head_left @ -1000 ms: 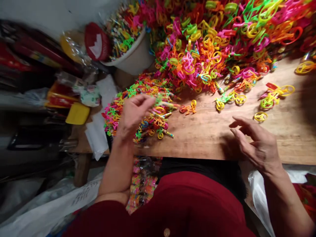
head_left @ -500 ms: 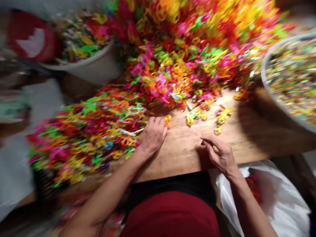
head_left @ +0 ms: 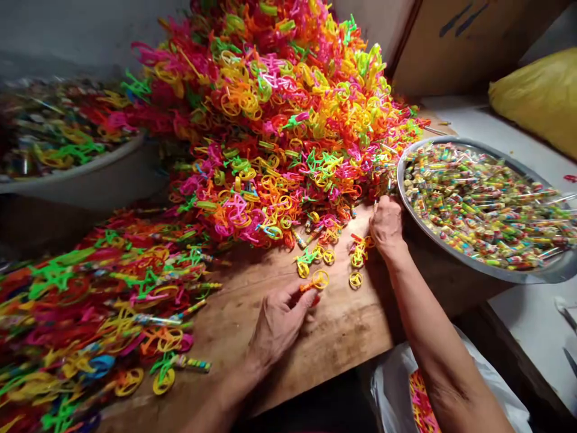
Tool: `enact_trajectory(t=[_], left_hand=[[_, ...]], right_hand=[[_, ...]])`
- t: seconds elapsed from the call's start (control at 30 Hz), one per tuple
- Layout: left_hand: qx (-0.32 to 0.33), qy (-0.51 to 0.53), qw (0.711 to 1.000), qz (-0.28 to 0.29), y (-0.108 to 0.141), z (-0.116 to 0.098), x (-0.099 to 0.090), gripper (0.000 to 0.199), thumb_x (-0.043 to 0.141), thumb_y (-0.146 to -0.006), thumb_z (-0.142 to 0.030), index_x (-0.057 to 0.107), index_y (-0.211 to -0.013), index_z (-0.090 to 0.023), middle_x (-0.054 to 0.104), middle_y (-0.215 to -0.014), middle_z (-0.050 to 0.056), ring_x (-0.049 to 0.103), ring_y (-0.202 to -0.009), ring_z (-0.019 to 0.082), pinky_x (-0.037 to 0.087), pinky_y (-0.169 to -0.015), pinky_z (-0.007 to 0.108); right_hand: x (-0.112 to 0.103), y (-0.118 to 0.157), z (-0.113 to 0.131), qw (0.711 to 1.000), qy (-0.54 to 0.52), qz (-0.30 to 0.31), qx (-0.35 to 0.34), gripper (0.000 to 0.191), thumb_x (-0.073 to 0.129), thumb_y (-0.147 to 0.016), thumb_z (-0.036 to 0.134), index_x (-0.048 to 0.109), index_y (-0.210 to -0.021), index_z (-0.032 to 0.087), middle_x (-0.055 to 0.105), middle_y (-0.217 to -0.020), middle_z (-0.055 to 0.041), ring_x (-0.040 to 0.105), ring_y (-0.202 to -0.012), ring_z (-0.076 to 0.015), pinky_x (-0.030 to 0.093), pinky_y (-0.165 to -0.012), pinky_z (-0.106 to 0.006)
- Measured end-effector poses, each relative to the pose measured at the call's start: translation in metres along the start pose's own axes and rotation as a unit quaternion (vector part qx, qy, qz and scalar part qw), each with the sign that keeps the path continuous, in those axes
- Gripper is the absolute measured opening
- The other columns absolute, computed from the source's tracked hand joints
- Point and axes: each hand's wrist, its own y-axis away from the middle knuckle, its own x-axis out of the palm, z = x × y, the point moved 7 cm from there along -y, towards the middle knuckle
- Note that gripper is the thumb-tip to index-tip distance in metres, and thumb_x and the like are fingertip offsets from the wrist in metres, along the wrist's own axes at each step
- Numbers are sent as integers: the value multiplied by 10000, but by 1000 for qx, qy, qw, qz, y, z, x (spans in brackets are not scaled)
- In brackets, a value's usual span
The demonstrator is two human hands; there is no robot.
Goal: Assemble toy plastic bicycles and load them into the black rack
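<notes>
My left hand point(head_left: 282, 319) pinches a small orange plastic toy bicycle with a yellow wheel point(head_left: 321, 279) just above the wooden tabletop point(head_left: 333, 331). My right hand point(head_left: 386, 224) reaches to the foot of the big heap, close beside the basin rim, its fingers curled in. What its fingertips hold, if anything, is hidden. Between the hands lie a loose yellow wheel point(head_left: 355, 280), a yellow and red plastic piece point(head_left: 359, 251) and a green piece with yellow wheels point(head_left: 308, 257).
A heap of bright plastic toy parts point(head_left: 270, 132) rises at the back. A metal basin point(head_left: 451, 255) of small wrapped candy tubes stands right, a pale tub point(head_left: 90, 183) left. More toys with tubes point(head_left: 112, 300) spread at left. A white plastic bag point(head_left: 392, 385) hangs below the table edge.
My view has swung to the right. My right hand has gone from the table's front to the heap beside the basin. My left hand has left the left pile and holds the orange toy mid-table.
</notes>
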Motion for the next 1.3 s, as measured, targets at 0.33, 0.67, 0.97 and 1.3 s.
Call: enact_trajectory(t=[0.33,0.67,0.97,1.3], left_hand=[[-142,304,942,9,-12,15,5,438,861,-748,-349,652,-1034,-91,763,-952,113,757,-783,187,663,-698,280],[-138,384,899,161,6,12,-2,295,785,-827,-251,651,-1031,-86,789,-925,141,779,-720,217,641,-582,245],[-134,385,881,239,29,20,7,514,824,-813,-377,642,-1208,-103,794,-925,134,792,-785,262,644,-589,262],[-144,362,889,241,30,21,17,511,817,-822,-360,634,-1213,-87,792,-935,143,786,-750,248,644,-580,273]], right_hand=[[-3,-4,9,999,7,5,35,404,369,-923,138,607,-1230,28,633,-1071,-258,624,-1044,-363,516,-893,-537],[-71,146,107,898,-267,209,-280,196,548,-955,201,698,-1079,181,733,-920,-72,692,-801,-181,547,-718,-295],[-57,192,102,849,-451,218,-166,222,622,-948,201,727,-1137,253,767,-1098,-47,726,-1016,-190,580,-907,-318],[-45,208,79,829,-513,224,-26,131,702,-918,294,738,-1028,232,756,-966,-35,731,-872,-154,614,-768,-246]])
